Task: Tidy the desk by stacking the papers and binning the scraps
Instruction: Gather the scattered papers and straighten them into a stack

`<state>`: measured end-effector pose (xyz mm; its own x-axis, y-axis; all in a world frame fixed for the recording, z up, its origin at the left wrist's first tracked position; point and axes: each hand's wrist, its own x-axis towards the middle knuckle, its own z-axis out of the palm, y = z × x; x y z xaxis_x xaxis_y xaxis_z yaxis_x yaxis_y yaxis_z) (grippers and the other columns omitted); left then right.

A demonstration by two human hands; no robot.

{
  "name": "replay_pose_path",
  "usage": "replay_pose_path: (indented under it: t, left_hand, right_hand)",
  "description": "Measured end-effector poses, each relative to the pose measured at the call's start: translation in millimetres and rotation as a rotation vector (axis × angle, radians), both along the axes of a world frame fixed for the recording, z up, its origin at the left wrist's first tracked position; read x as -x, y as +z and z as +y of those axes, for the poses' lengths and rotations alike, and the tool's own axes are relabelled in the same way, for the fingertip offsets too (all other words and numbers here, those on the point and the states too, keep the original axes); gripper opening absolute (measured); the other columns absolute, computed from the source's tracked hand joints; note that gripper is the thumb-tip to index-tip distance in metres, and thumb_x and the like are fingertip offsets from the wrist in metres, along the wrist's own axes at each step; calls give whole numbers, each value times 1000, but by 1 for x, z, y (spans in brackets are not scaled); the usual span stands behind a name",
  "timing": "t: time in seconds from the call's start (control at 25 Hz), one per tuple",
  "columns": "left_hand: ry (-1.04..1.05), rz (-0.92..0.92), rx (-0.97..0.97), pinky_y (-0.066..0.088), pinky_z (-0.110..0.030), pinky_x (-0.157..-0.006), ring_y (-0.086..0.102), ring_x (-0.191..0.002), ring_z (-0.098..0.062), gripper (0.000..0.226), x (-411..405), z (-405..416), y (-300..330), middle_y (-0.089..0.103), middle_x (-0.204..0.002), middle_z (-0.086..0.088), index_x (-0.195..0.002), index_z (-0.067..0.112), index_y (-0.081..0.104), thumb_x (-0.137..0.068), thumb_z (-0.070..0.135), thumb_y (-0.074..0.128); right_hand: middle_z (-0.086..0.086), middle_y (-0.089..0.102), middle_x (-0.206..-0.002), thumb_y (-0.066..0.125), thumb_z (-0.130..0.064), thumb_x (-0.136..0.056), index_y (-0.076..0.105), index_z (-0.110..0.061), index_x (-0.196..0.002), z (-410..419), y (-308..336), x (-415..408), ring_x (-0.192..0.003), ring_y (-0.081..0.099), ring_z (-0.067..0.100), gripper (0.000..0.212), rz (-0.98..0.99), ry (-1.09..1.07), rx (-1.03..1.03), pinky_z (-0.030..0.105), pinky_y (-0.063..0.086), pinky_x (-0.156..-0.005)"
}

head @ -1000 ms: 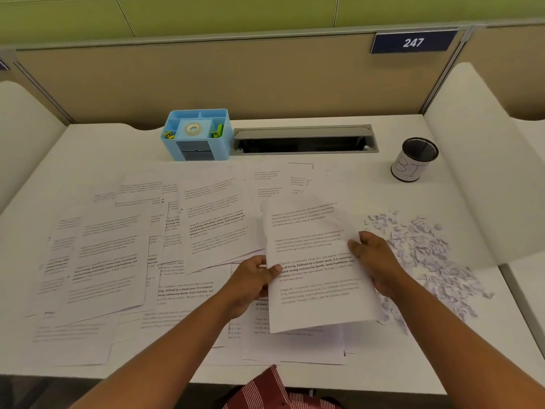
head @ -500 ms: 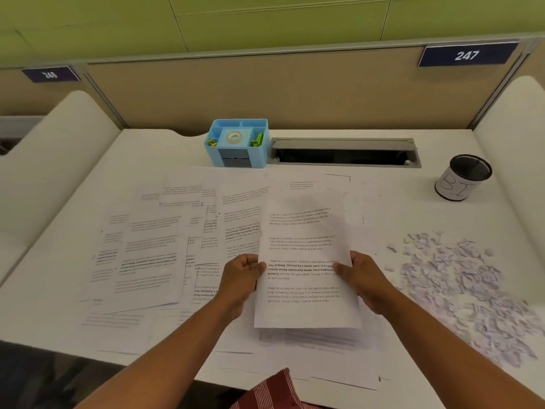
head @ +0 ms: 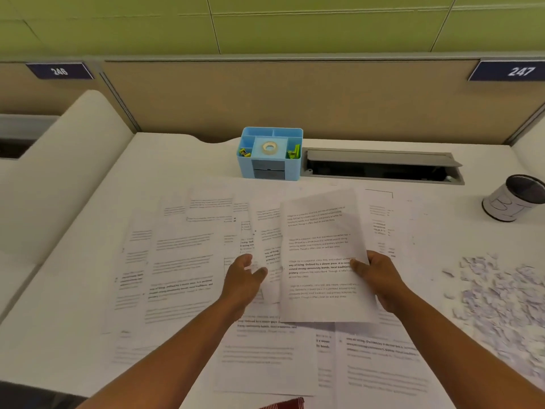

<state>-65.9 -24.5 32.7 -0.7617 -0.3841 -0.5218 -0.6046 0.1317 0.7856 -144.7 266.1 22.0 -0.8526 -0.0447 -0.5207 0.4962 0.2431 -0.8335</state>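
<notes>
Fingers of the right hand point(head: 380, 280) pinch the held sheets point(head: 323, 255) at their right edge while the left hand point(head: 243, 278) hovers loosely open just off their left edge, above scattered papers point(head: 182, 261), with scraps point(head: 501, 305) heaped rightward and bare desk point(head: 177, 160) beyond toward the bin cup point(head: 514, 202).

Right hand point(head: 379, 280) grips printed sheet point(head: 321, 255) at its right edge, thumb on top, centre of frame; sheet raised above loose papers point(head: 182, 261) spread over white table point(head: 165, 160). Left hand point(head: 243, 278) just left of sheet, fingers point(head: 246, 259) relaxed, apart from it. Heap of paper scraps point(head: 501, 305) at right edge. Black mesh cup point(head: 514, 199) with white label, upper right. Blue organiser point(head: 269, 153) holding tape roll point(head: 269, 148), upper centre, beside grey cable slot point(head: 380, 166).
</notes>
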Motion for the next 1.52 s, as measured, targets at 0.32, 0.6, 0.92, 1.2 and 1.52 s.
replay_pose_path:
  t: [0.32, 0.6, 0.92, 1.2, 1.52]
  left_hand:
    - [-12, -69, -132, 38, -44, -116, 41, -143, -29, 73, 44, -27, -17, 37, -160, -8, -155, 9, 33, -95, 26, 70]
    - [89, -116, -158, 52, -37, -97, 62, -116, -27, 35, 56, 2, -17, 63, -123, -5, -117, 14, 49, -92, 19, 73]
    - [126, -59, 66, 49, -28, -67, 66, -86, -20, 10, 44, 31, -22, 69, -93, -1, -92, 14, 62, -100, 20, 61]
    - [85, -109, 91, 55, -34, -82, 65, -97, -18, 13, 46, 19, -23, 67, -110, 1, -112, 15, 61, -104, 19, 52]
    - [214, -50, 53, 54, -38, -93, 65, -104, -23, 24, 49, 10, -10, 69, -121, -8, -122, 12, 64, -105, 12, 47]
  right_hand:
    - [5, 75, -97, 60, -17, -100, 68, -13, -107, -22, -3, 22, -83, 73, 26, 11, 25, -89, -138, 32, 57, -62]
    - [3, 74, -103, 61, -19, -100, 69, -14, -112, -5, -25, 38, -90, 71, 25, 15, -9, -34, -104, 35, 57, -69]
    - [11, 75, -113, 64, -14, -98, 66, -10, -119, 34, -33, 42, -103, 72, 34, 21, -132, -152, 320, 57, 57, -91]
    - [11, 74, -117, 57, -11, -100, 65, -11, -122, 38, -32, 45, -107, 70, 35, 23, -192, -271, 505, 56, 58, -89]
    - [13, 74, -116, 58, -12, -100, 65, -10, -121, 38, -35, 46, -108, 69, 38, 22, -189, -264, 451, 55, 57, -91]
